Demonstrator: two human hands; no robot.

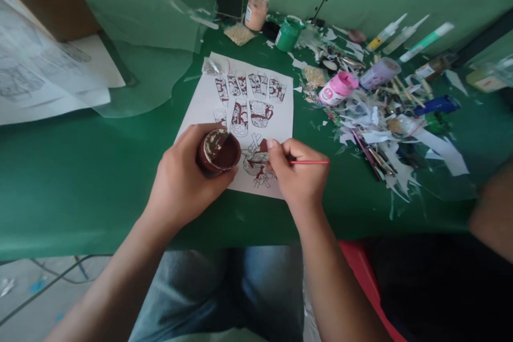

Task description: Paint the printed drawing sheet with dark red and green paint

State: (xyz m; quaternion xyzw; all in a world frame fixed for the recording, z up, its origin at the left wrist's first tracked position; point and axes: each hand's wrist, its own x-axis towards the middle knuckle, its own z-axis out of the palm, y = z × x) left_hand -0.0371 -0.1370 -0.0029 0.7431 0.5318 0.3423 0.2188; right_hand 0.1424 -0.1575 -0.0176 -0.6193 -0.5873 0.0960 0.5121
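Toward five o'clock on the sheet (206, 109), the right hand (302, 173) pinched the brush (310, 162), the left hand (184, 171) wrapped round the jar (219, 152) at nine o'clock, and light, steady strokes seemed best

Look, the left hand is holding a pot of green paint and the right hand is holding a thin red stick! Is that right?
Not quite: the left hand holds a pot of dark reddish-brown paint, not green, as the head view shows. The right hand does hold a thin red stick.
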